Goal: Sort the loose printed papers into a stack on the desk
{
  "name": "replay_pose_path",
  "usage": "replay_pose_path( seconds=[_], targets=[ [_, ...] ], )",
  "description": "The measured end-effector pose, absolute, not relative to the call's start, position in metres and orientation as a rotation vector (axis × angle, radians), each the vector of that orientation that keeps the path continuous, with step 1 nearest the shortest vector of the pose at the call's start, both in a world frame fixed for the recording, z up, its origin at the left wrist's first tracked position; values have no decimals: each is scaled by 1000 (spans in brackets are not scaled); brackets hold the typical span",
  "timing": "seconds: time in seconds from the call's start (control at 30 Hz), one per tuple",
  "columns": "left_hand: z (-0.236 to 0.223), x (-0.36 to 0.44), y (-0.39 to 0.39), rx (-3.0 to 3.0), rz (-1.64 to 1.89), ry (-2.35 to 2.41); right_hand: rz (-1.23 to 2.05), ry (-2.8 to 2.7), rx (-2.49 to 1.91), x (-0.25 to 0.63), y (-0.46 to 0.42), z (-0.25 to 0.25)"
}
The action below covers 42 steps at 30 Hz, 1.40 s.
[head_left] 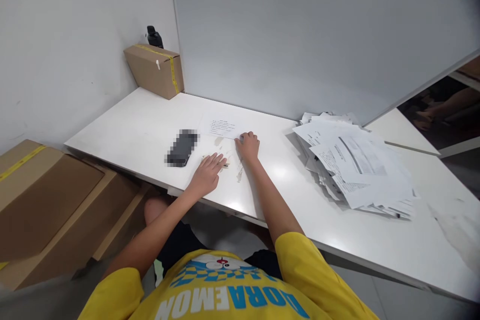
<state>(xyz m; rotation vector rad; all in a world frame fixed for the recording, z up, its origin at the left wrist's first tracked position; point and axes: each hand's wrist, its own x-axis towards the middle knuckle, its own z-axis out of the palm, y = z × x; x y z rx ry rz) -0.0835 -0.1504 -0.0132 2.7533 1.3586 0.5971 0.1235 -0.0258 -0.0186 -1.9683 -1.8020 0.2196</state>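
Note:
My left hand (208, 172) lies flat on the white table (142, 125), fingers stretched out over a thin pen-like object (225, 165) that pokes out beyond its fingertips. My right hand (248, 146) rests with curled fingers on the near right corner of a single printed sheet (222, 126). Whether it pinches the paper I cannot tell. A dark phone (182, 148) lies just left of my left hand.
A messy stack of printed papers (352, 162) sits on the table to the right. A taped cardboard box (154, 70) with a black object on top stands in the far left corner. Large cardboard boxes (48, 200) stand beside the table at left. A grey partition rises behind.

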Motion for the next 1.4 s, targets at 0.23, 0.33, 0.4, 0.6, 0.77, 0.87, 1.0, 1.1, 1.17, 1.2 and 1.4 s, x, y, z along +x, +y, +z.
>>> replay_pose_path(
  seconds=[0.23, 0.33, 0.4, 0.6, 0.77, 0.87, 1.0, 1.1, 1.17, 1.2, 1.4],
  targets=[
    [-11, -83, -150, 2741, 593, 1362, 179, -1818, -1990, 120, -29, -15],
    [-9, -83, -150, 2738, 570, 1350, 176, -1814, -1996, 120, -30, -13],
    [-8, -83, -150, 2740, 563, 1346, 176, -1813, -1981, 120, -32, -12],
    [-7, -84, -148, 2709, 587, 1325, 200, -1790, -2030, 124, -65, -15],
    [-8, -88, -139, 2660, 728, 1259, 291, -1832, -2118, 150, -116, -2],
    [-10, -90, -131, 2626, 822, 1219, 391, -1730, -2220, 187, -135, 21],
    [-13, -90, -120, 2630, 883, 1184, 113, -1511, -2313, 258, -151, 46],
    [-14, -88, -118, 2648, 906, 1191, -196, -1345, -2338, 310, -164, 46],
    [-14, -88, -120, 2656, 902, 1205, -241, -1237, -2406, 336, -173, 41],
    [-14, -87, -121, 2659, 894, 1213, -219, -1187, -2451, 345, -176, 37],
    [-11, -88, -126, 2694, 859, 1259, -135, -1208, -2540, 365, -185, 22]
  ],
)
